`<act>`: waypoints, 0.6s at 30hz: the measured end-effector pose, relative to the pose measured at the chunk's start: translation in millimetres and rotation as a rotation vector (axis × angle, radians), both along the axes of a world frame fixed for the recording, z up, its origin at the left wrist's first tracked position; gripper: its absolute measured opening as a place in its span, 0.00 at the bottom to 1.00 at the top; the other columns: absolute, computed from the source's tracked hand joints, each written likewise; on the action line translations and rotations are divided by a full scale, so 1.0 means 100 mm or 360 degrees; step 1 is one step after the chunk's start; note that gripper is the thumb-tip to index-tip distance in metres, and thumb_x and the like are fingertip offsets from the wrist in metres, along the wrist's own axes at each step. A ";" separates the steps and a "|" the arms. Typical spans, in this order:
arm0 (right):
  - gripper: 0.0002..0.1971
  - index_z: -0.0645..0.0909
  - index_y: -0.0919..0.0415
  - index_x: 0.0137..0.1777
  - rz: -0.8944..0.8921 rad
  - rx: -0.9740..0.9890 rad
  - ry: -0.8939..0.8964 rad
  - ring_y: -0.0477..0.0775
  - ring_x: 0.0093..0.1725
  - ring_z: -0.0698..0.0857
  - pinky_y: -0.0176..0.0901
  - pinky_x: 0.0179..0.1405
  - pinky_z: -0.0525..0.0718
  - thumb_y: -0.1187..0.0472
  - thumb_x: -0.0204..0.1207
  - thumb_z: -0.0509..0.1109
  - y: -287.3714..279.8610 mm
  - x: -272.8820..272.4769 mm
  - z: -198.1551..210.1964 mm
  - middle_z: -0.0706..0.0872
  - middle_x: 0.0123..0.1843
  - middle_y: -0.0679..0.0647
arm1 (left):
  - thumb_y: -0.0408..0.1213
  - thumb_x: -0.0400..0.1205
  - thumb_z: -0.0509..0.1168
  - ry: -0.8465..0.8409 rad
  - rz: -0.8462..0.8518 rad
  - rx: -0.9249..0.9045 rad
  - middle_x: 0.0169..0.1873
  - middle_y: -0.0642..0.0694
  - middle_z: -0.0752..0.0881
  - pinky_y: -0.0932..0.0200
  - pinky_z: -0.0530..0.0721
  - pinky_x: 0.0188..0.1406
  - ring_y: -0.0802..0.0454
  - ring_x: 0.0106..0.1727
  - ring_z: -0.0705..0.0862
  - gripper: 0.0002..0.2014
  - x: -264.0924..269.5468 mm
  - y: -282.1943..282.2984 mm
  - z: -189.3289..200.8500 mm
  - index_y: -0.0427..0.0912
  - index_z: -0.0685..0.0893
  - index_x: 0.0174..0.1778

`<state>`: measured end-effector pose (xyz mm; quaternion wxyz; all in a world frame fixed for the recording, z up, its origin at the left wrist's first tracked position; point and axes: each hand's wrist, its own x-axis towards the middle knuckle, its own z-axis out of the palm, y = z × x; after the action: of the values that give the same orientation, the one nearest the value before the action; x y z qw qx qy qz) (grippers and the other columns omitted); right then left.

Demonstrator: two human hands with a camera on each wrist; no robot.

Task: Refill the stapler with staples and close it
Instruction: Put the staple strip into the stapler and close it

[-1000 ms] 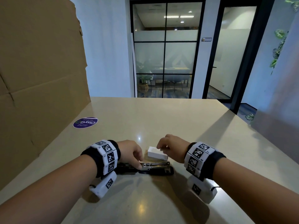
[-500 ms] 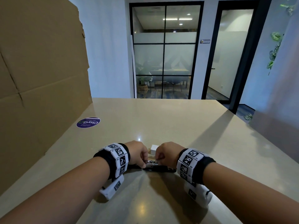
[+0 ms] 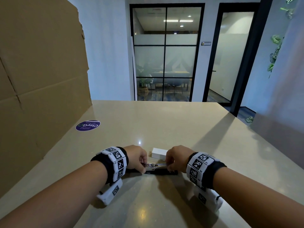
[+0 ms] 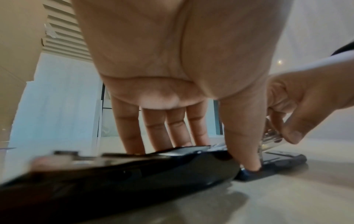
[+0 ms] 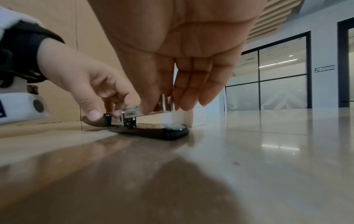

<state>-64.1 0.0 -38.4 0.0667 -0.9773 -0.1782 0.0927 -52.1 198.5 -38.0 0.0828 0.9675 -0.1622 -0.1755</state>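
Black stapler [image 3: 162, 172] lies opened flat on the beige bench [image 3: 164, 125] in the head view, right under your fingers. Your left hand [image 3: 136, 156] sits on its hinge end, your right hand [image 3: 176, 157] on the far end of the metal staple rail [image 3: 156, 165]. White staple box [image 3: 158, 153] sits just beyond the fingers, btwn both hands.

Left wrist view: left fingers [image 4: 151, 128] straight, reaching down behind the black lid; thumb tip presses the base by the hinge. Right-hand fingers pinch the rail's tip [image 4: 272, 137].

Right wrist view: right fingers [image 5: 191, 86] narrow, thumb and fingers pinching the rail, which tilts up off the base [image 5: 153, 131]. Can't tell if staples are loaded. Staple box is behind the fingers, close to the stapler.
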 end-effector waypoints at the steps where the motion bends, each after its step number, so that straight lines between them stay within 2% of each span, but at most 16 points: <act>1: 0.12 0.87 0.56 0.53 -0.0014 -0.0003 0.0002 0.57 0.56 0.86 0.42 0.48 0.79 0.57 0.71 0.75 -0.02 0.00 0.00 0.90 0.56 0.55 | 0.45 0.72 0.76 0.0020 0.0012 0.0043 0.52 0.50 0.86 0.55 0.81 0.56 0.50 0.53 0.83 0.20 -0.01 0.04 0.01 0.47 0.85 0.59; 5: 0.13 0.86 0.56 0.54 -0.0067 0.0018 0.0013 0.57 0.56 0.85 0.41 0.48 0.78 0.55 0.70 0.76 -0.07 -0.01 -0.02 0.89 0.57 0.55 | 0.44 0.71 0.76 0.0018 0.0065 0.0256 0.48 0.52 0.82 0.56 0.79 0.53 0.51 0.49 0.80 0.22 -0.01 0.32 0.03 0.45 0.83 0.60; 8: 0.14 0.85 0.57 0.56 -0.0069 0.0009 0.0009 0.57 0.53 0.84 0.40 0.47 0.76 0.55 0.71 0.75 -0.07 -0.03 -0.03 0.88 0.58 0.55 | 0.45 0.71 0.76 0.0017 0.0145 0.0355 0.49 0.50 0.83 0.59 0.77 0.49 0.51 0.49 0.79 0.21 -0.03 0.54 0.05 0.45 0.83 0.59; 10: 0.14 0.85 0.57 0.56 -0.0072 0.0006 0.0019 0.57 0.55 0.85 0.40 0.47 0.77 0.56 0.72 0.75 -0.07 -0.03 -0.04 0.88 0.58 0.56 | 0.45 0.71 0.76 0.0019 0.0183 0.0367 0.48 0.50 0.83 0.60 0.76 0.47 0.51 0.48 0.79 0.21 -0.04 0.66 0.09 0.45 0.84 0.58; 14: 0.14 0.85 0.57 0.56 -0.0090 -0.0005 0.0020 0.58 0.57 0.85 0.39 0.47 0.76 0.55 0.72 0.74 -0.06 -0.04 -0.04 0.88 0.58 0.56 | 0.43 0.70 0.76 -0.0165 0.0228 0.0153 0.40 0.53 0.82 0.61 0.75 0.38 0.53 0.43 0.80 0.11 -0.02 0.74 0.28 0.51 0.82 0.44; 18: 0.15 0.84 0.57 0.56 -0.0096 -0.0018 0.0014 0.59 0.57 0.85 0.40 0.45 0.75 0.54 0.71 0.74 -0.06 -0.03 -0.05 0.88 0.57 0.57 | 0.39 0.70 0.77 -0.0333 0.0149 -0.0279 0.34 0.57 0.81 0.65 0.73 0.32 0.60 0.34 0.78 0.12 -0.01 0.51 0.52 0.53 0.80 0.39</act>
<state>-67.4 -5.5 -43.5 0.0648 -0.9822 -0.1478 0.0959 -52.6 250.0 13.7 0.1577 0.9761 -0.1394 -0.0548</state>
